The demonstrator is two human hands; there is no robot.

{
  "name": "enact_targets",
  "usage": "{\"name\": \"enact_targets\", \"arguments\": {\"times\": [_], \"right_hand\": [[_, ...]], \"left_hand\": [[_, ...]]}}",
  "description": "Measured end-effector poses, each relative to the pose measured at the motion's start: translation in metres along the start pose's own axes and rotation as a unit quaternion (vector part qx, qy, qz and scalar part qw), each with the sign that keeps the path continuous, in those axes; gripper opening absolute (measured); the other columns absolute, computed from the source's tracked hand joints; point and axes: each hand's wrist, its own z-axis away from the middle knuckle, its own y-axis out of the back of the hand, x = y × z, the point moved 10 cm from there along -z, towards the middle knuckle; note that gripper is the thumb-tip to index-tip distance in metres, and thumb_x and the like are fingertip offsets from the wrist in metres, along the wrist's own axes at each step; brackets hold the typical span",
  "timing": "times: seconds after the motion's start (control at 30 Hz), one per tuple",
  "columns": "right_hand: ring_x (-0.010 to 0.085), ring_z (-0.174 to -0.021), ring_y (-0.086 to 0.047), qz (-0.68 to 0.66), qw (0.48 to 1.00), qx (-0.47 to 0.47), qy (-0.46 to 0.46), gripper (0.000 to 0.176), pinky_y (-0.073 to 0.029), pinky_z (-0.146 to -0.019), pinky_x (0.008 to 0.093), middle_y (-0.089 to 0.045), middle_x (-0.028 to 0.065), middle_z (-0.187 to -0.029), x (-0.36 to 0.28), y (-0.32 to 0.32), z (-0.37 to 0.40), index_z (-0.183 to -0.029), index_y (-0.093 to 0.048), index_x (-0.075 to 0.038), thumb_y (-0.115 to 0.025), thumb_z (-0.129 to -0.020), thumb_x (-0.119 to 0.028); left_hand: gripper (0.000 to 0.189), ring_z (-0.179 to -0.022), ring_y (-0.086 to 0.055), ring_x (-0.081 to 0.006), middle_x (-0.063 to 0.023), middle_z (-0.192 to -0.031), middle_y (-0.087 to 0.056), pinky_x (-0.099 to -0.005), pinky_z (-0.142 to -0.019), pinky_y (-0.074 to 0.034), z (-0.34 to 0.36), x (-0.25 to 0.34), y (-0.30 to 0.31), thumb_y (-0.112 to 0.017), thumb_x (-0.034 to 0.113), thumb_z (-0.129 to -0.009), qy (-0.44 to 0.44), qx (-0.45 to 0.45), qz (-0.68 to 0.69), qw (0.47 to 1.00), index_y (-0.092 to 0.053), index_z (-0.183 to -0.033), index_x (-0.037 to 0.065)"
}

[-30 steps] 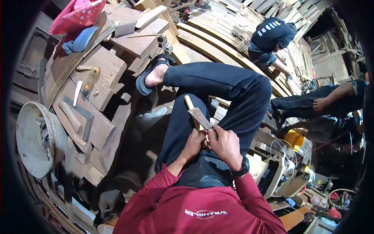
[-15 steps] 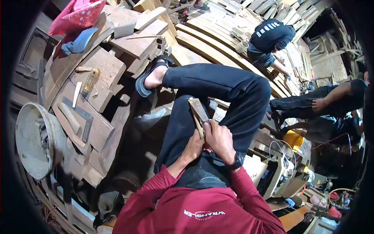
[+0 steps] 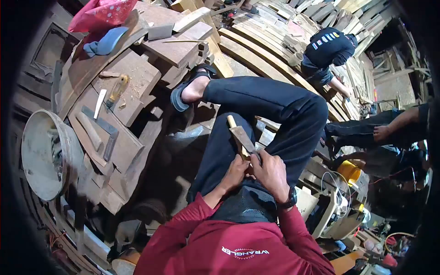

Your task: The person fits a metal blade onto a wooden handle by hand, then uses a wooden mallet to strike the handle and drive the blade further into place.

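Over my lap, my right hand [image 3: 269, 170] is closed around the handle end of a broad, flat-bladed knife [image 3: 243, 138]. Its dull grey-brown blade points up and away between my thighs. Beside it, my left hand [image 3: 234, 173] is wrapped round a pale wooden stick [image 3: 231, 121]. The stick passes under the blade, and its light tip shows beyond the blade's far end. Both hands are close together, the left thumb near the blade's base. My fingers hide the near ends of knife and stick.
On the wooden bench at left lie a yellow-handled tool [image 3: 119, 88], a dark carpenter's square [image 3: 110, 143] and a wooden handle [image 3: 89, 130]. A pale bucket [image 3: 34, 156] stands beside it. One person [image 3: 327, 50] bends over planks at upper right; another person's hand [image 3: 381, 133] is at right.
The knife's blade has shifted across the stick and now lies over it, with the stick's tip showing beyond. The whole view has moved slightly; both hands keep their hold.
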Motion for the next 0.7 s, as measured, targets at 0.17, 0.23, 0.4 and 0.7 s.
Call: {"name": "enact_targets", "arguments": {"times": [0.17, 0.23, 0.4, 0.7], "right_hand": [[0.0475, -0.075, -0.068, 0.032, 0.999, -0.024, 0.022, 0.032, -0.055, -0.069, 0.0557, -0.068, 0.0281, -0.077, -0.003, -0.017, -0.004, -0.11, -0.067, -0.001, -0.055, -0.101, -0.03], [0.0465, -0.076, -0.069, 0.023, 0.998, -0.038, 0.034, 0.034, -0.055, -0.07, 0.0556, -0.069, 0.0275, -0.078, -0.003, -0.022, -0.001, -0.114, -0.067, -0.001, -0.054, -0.102, -0.031], [0.0438, -0.079, -0.069, 0.01, 0.996, -0.056, 0.075, 0.038, -0.055, -0.07, 0.0544, -0.07, 0.0225, -0.083, -0.009, -0.015, 0.007, -0.128, -0.062, -0.003, -0.053, -0.103, -0.03], [0.0362, -0.134, -0.049, -0.208, 0.908, 0.283, 0.228, 0.047, -0.039, -0.112, 0.0489, -0.052, 0.0217, -0.142, 0.054, 0.183, 0.067, -0.138, -0.055, -0.002, -0.051, -0.098, -0.025]], "left_hand": [[0.036, -0.092, -0.057, -0.0083, 0.0001, -0.107, -0.059, -0.0266, -0.077, -0.046, 0.009, 0.037, -0.015, -0.049, 0.023, -0.107, -0.034, 0.012, 0.102, 0.994, -0.048, -0.137, 0.005], [0.032, -0.089, -0.057, -0.0084, 0.0006, -0.105, -0.059, -0.0255, -0.075, -0.046, 0.011, 0.025, -0.012, -0.049, 0.024, -0.107, 0.037, 0.02, 0.148, 0.988, -0.051, -0.134, 0.007], [0.031, -0.106, -0.064, -0.0167, -0.0052, -0.114, -0.064, -0.0362, -0.091, -0.053, 0.004, -0.003, 0.002, -0.049, 0.028, -0.106, 0.038, -0.074, 0.213, 0.973, -0.055, -0.13, 0.009], [0.022, -0.078, -0.074, -0.0278, -0.012, -0.089, -0.066, -0.0376, -0.066, -0.062, 0.006, 0.035, -0.008, -0.054, 0.022, -0.104, 0.042, 0.011, 0.123, 0.991, -0.056, -0.107, 0.0]]}}
